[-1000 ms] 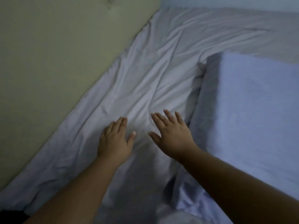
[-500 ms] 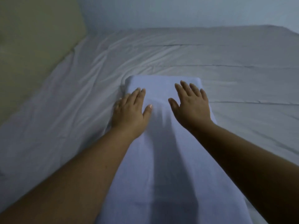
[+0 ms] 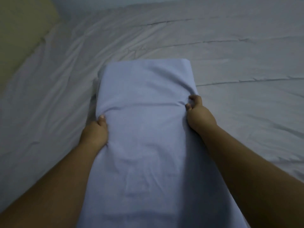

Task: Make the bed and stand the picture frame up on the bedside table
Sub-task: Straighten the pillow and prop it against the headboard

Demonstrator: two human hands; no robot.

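A long pale blue pillow (image 3: 144,122) lies lengthwise on the bed, running from the bottom edge of the view to the middle. My left hand (image 3: 95,130) grips its left side, thumb on top and fingers tucked under. My right hand (image 3: 198,114) clutches its right side, pinching the fabric into folds. The bed sheet (image 3: 238,55) under it is light grey and creased. No picture frame or bedside table is in view.
A yellowish padded headboard (image 3: 19,30) runs along the bed's upper left. A pale wall shows at the very top. Wrinkled sheet spreads to the left, right and beyond the pillow.
My hands moved from the sheet beside the pillow onto the pillow, lay flat on its top, then slid to its two sides and closed on it. The view turned toward the pillow.
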